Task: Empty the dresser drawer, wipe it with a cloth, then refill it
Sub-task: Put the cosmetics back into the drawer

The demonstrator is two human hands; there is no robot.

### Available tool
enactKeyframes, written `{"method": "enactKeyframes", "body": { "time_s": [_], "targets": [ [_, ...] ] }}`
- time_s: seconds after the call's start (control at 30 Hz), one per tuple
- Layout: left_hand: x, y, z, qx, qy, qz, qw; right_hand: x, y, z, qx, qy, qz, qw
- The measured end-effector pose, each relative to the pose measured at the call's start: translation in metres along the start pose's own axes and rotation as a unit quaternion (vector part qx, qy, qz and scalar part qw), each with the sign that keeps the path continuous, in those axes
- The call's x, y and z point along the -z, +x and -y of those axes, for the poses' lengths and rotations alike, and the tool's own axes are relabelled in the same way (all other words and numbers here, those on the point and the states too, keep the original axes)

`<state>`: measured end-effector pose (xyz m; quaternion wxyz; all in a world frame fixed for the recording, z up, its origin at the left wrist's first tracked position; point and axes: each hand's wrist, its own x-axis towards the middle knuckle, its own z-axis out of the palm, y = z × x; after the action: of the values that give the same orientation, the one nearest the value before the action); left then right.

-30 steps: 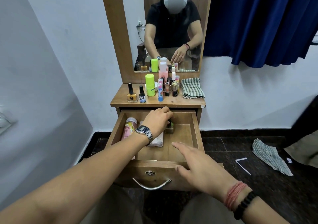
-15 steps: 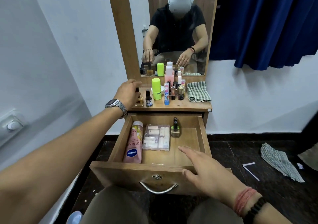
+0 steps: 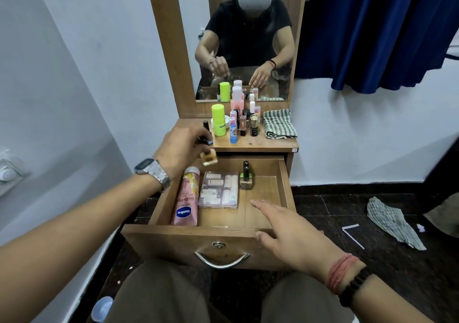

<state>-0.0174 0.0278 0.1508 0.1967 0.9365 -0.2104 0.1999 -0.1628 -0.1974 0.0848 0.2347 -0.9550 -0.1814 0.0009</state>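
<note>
Refilling seems underway: left hand (image 3: 179, 148) pinches a small amber glass bottle (image 3: 210, 158) above the open wooden drawer (image 3: 285, 188), needing a gentle upright set-down; right hand (image 3: 285, 233) rests open-fingered on its front edge.

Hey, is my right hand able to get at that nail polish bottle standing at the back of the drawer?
Probably yes. The right hand rests open on the drawer front, and the bare drawer floor lies between it and the upright nail polish bottle. The left hand, holding another small bottle, is off to the side.
</note>
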Motion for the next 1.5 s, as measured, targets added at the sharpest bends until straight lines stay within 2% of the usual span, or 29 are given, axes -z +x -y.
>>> {"method": "enactKeyframes", "body": {
  "time_s": [0.1,0.23,0.43,0.73,1.03,1.23,1.4,1.5],
  "targets": [
    [-0.027,-0.016,-0.03,-0.004,-0.053,0.101,0.993,0.0,0.0,0.002,0.002,-0.002,0.001,1.0],
    [-0.072,-0.019,-0.047,-0.024,0.005,0.172,0.985,0.001,-0.002,0.003,0.006,-0.006,-0.002,1.0],
    [-0.108,-0.01,-0.044,-0.032,0.035,0.185,0.982,0.006,-0.001,-0.001,0.006,-0.013,-0.007,1.0],
    [-0.124,0.0,-0.035,-0.053,0.071,0.182,0.979,0.005,-0.002,0.0,0.005,-0.012,-0.004,1.0],
    [-0.116,-0.006,-0.036,-0.08,0.103,0.153,0.98,0.002,-0.002,-0.001,0.001,-0.001,0.0,1.0],
    [-0.068,0.011,-0.043,-0.144,0.072,0.034,0.986,0.001,-0.002,-0.003,-0.005,0.008,0.004,1.0],
    [-0.023,0.072,-0.025,-0.056,0.022,-0.069,0.996,0.003,-0.003,-0.001,-0.008,0.012,0.013,1.0],
    [-0.015,0.107,-0.005,0.031,0.018,-0.031,0.999,0.004,-0.001,-0.001,-0.013,0.017,0.028,0.999]
  ]
}}
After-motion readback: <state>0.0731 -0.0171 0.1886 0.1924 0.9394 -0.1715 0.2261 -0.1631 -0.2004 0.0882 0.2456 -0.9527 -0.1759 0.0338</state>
